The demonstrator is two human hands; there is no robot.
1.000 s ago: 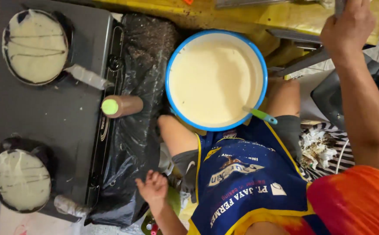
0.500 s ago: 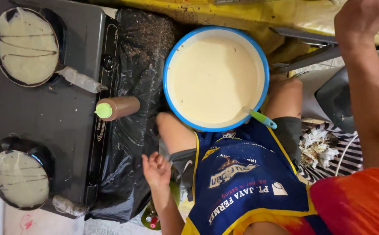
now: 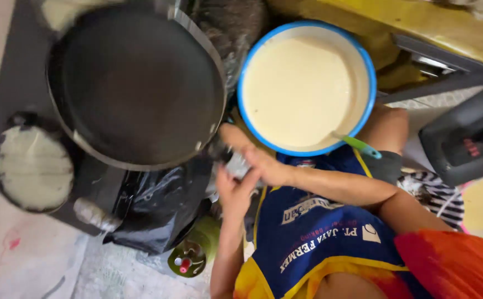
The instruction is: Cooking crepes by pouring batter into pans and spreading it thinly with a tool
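A blue-rimmed bowl of pale batter [image 3: 305, 91] sits centre, a green ladle handle [image 3: 360, 146] poking from its lower edge. Left of the bowl, a small pan with a set crepe [image 3: 33, 168] rests on the dark stove [image 3: 8, 83]; a black plastic bag [image 3: 161, 207] lies below-left.

Frying pan [image 3: 136, 88]: dark metal, matt non-stick inside, bright bare-metal rim.
Bowl [image 3: 370, 83]: enamelled metal by the look, glossy, white inside with a blue rim; batter [image 3: 297, 91] smooth, cream, faintly shiny.
Spoon handle [image 3: 360, 146]: green plastic, glossy.
Small pan [image 3: 31, 166]: dark metal, holding a pale matt layer.
Stove top [image 3: 14, 72]: dark, matt metal.
Bag [image 3: 158, 205]: black plastic film, crinkled, shiny.
Apron [image 3: 319, 238]: blue cloth, matt, printed.
Floor [image 3: 42, 260]: rough, stained.
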